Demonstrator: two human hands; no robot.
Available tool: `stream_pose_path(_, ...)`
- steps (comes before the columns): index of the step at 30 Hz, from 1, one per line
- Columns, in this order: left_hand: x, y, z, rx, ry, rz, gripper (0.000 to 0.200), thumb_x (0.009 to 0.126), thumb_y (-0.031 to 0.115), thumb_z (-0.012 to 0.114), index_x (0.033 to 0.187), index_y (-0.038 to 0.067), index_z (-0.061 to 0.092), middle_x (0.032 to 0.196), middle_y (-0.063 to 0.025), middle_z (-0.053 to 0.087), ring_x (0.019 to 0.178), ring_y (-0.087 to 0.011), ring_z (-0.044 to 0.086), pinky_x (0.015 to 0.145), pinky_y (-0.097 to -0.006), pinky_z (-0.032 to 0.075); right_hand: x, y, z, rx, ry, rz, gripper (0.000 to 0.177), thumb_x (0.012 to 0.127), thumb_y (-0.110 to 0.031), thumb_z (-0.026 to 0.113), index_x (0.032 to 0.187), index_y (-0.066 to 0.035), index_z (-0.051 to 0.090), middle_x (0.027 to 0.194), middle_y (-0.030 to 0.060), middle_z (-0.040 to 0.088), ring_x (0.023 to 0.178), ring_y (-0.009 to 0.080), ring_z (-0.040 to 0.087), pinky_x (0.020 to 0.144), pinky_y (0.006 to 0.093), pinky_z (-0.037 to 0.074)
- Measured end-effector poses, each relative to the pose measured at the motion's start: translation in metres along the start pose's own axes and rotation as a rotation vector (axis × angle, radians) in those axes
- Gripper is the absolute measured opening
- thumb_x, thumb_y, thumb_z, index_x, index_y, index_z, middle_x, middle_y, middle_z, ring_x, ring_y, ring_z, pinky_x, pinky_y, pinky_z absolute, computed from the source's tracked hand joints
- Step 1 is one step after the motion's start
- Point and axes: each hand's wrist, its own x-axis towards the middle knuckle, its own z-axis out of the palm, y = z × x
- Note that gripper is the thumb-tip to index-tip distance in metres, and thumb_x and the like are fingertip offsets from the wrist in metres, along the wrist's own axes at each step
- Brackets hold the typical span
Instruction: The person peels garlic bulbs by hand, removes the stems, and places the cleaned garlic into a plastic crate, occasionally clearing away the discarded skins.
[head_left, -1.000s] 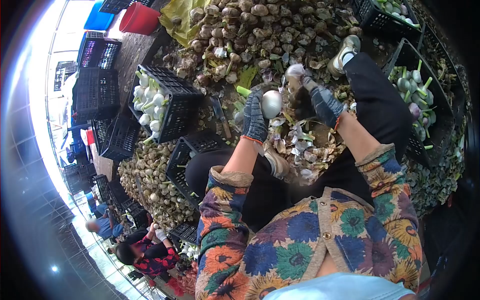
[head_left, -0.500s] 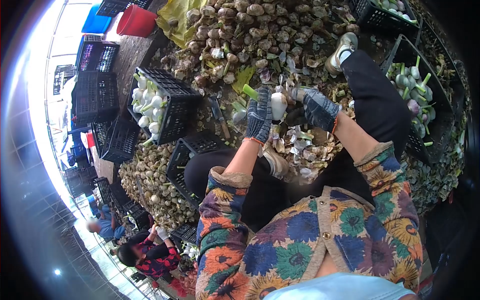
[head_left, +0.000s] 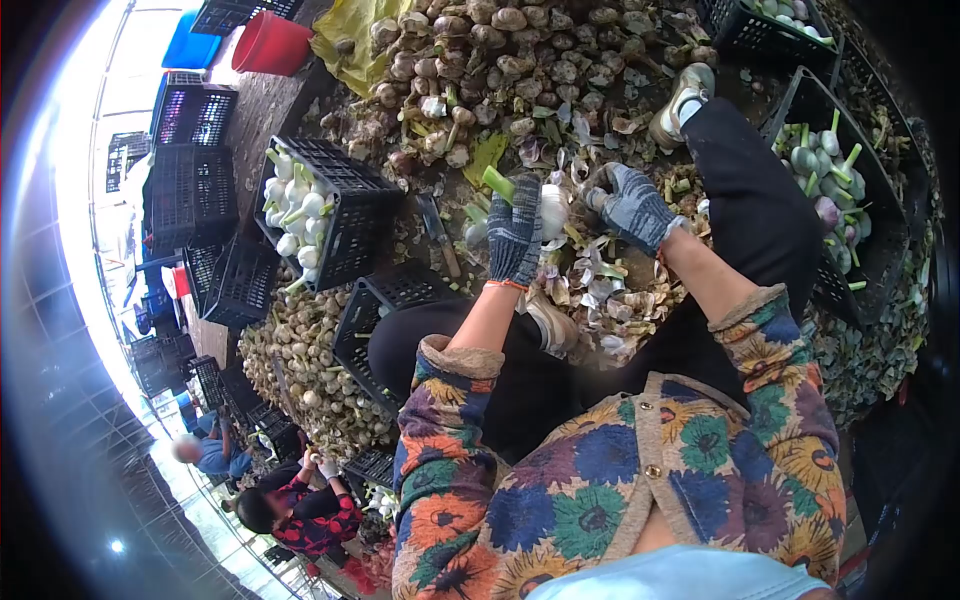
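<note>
My left hand [head_left: 515, 232], in a grey knit glove, is closed around a garlic bulb [head_left: 553, 212]. The bulb's cut green stem [head_left: 497, 184] sticks out past the fingers, and its white, peeled-looking side faces right. Just to the right, apart from the bulb, is my gloved right hand [head_left: 637, 212]. Its fingers are curled in, and whatever they may pinch is hidden. Beneath both hands lie loose garlic skins [head_left: 600, 285]. A knife [head_left: 440, 240] rests on the ground left of my left hand.
Unpeeled garlic [head_left: 520, 60] is heaped ahead. Black crates of trimmed garlic stand left [head_left: 345, 215] and right [head_left: 880, 215]. Another black crate [head_left: 365, 320] is beside my left knee. A red bucket [head_left: 271, 44] stands at upper left. A co-worker [head_left: 300, 510] sits at lower left.
My right hand has turned and lifted slightly, its fingers curling and drawing away from the bulb. The bulb has turned a little in my left hand, which stays in nearly the same place.
</note>
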Motion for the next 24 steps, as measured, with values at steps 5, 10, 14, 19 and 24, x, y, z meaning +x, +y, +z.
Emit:
stream_pose_path(5, -0.002, 0.0, -0.002, 0.109, -0.066, 0.159, 0.032, 0.087, 0.027, 0.056, 0.103, -0.001, 0.054, 0.088, -0.0085, 0.057, 0.077, -0.0158, 0.053, 0.07, -0.0302, 0.044, -0.012, -0.023, 0.004, -0.025, -0.14, -0.039, 0.026, 0.078, -0.019, 0.06, 0.093, 0.002, 0.056, 0.075, 0.0096, 0.062, 0.065, 0.0129, 0.059, 0.061, 0.0275, 0.048)
stream_pose_path(10, 0.0, -0.007, -0.003, 0.068, -0.091, 0.149, 0.029, 0.088, 0.027, 0.054, 0.102, 0.001, 0.056, 0.09, -0.0075, 0.058, 0.08, -0.0144, 0.053, 0.073, -0.0294, 0.043, 0.001, 0.003, 0.008, 0.003, -0.093, -0.052, 0.026, 0.077, -0.021, 0.061, 0.09, 0.001, 0.059, 0.075, 0.01, 0.062, 0.066, 0.0131, 0.059, 0.061, 0.0284, 0.048)
stream_pose_path(14, 0.003, -0.006, -0.004, -0.116, -0.102, -0.016, 0.029, 0.089, 0.027, 0.052, 0.103, 0.002, 0.057, 0.092, -0.0064, 0.058, 0.082, -0.014, 0.053, 0.075, -0.0295, 0.043, 0.009, 0.018, 0.008, 0.22, -0.126, 0.052, 0.024, 0.082, -0.021, 0.062, 0.091, 0.0, 0.056, 0.078, 0.0073, 0.061, 0.066, 0.0143, 0.059, 0.062, 0.0294, 0.052)
stream_pose_path(19, 0.01, -0.02, -0.007, -0.137, -0.146, 0.022, 0.034, 0.089, 0.034, 0.053, 0.103, 0.003, 0.059, 0.086, -0.0044, 0.059, 0.073, -0.0111, 0.056, 0.063, -0.0269, 0.048, -0.005, -0.01, 0.008, 0.545, -0.298, 0.239, 0.034, 0.081, -0.032, 0.063, 0.095, -0.001, 0.055, 0.078, 0.0073, 0.062, 0.066, 0.0141, 0.06, 0.057, 0.026, 0.049)
stream_pose_path(24, 0.009, -0.016, 0.0, -0.054, -0.095, 0.09, 0.037, 0.088, 0.035, 0.053, 0.109, 0.005, 0.056, 0.093, -0.0055, 0.059, 0.074, -0.0124, 0.058, 0.063, -0.0266, 0.049, -0.007, -0.005, 0.013, 0.337, -0.172, 0.075, 0.019, 0.082, -0.012, 0.057, 0.095, 0.001, 0.055, 0.078, 0.0081, 0.061, 0.065, 0.0142, 0.06, 0.057, 0.0255, 0.05)
